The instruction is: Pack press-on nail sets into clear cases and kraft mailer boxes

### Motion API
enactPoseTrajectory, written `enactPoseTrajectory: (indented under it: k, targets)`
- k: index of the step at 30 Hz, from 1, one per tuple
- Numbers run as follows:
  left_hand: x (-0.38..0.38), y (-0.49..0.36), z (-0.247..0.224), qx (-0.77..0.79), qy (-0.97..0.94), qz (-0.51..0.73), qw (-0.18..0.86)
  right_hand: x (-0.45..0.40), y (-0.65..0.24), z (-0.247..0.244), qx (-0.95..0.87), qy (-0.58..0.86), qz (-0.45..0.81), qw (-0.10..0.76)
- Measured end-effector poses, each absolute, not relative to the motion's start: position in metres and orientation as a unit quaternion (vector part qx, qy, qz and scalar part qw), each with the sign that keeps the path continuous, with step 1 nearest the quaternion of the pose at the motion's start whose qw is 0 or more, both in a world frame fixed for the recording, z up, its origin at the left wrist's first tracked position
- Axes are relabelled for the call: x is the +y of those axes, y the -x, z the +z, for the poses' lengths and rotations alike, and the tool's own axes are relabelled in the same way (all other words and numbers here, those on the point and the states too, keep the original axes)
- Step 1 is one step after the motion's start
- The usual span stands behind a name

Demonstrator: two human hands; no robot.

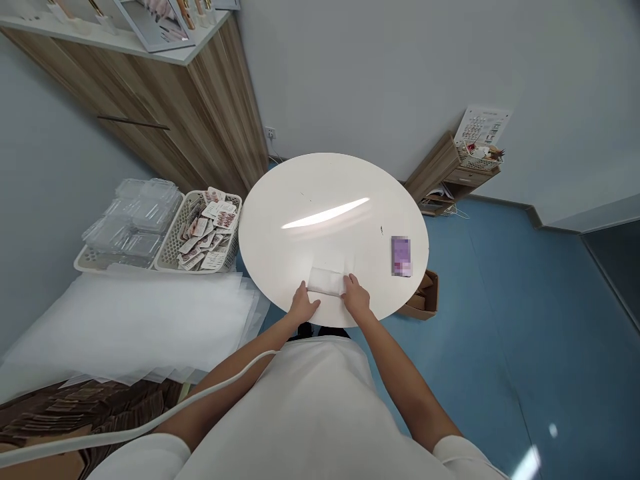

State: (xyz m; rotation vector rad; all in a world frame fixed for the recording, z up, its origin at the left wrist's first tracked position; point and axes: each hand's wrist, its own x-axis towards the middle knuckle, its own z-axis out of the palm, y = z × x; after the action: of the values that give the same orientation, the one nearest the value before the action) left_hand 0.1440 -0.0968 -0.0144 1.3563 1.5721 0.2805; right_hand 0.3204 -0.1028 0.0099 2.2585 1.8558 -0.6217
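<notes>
A small flat white packet (pixel 326 281), seemingly a folded wrapping, lies near the front edge of the round white table (pixel 280 193). My right hand (pixel 357 297) grips its right end, fingers closed over that edge. At the packet's lower left corner is my left hand (pixel 303 305), thumb and forefinger spread apart, the forefinger close to or touching the left edge. What the packet contains cannot be seen. A purple rectangular item (pixel 401 256), blurred out, lies on the table to the right of my hands.
To the left, a white basket (pixel 235 250) holds many printed cards, beside clear plastic boxes (pixel 143 210). Translucent white sheets (pixel 135 323) are stacked in front of them. A cardboard box (pixel 431 303) sits on the floor at right. A white cable (pixel 200 395) crosses my left arm.
</notes>
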Motion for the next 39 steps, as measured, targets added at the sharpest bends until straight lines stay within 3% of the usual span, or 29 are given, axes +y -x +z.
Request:
enactPoseTrajectory:
  k: [8,15,23,33,39]
  targets:
    - [-0.074,-0.182,-0.010,0.699,-0.308,0.229,0.603,-0.096,-0.338,0.009,0.627,-0.744,-0.207,0.099]
    - [-0.064,-0.199,-0.010,0.687,-0.211,0.305,0.624,-0.093,-0.351,0.011,0.665,-0.710,-0.227,0.042]
    - [-0.064,-0.232,-0.001,0.644,-0.491,0.203,0.551,-0.078,-0.365,-0.002,0.632,-0.683,-0.362,-0.059]
    - [-0.083,-0.253,-0.001,0.633,-0.615,0.118,0.454,-0.062,-0.393,-0.008,0.532,-0.609,-0.563,-0.170]
    - [-0.076,-0.241,0.009,0.574,-0.729,0.076,0.365,-0.059,-0.380,-0.016,0.520,-0.679,-0.487,-0.175]
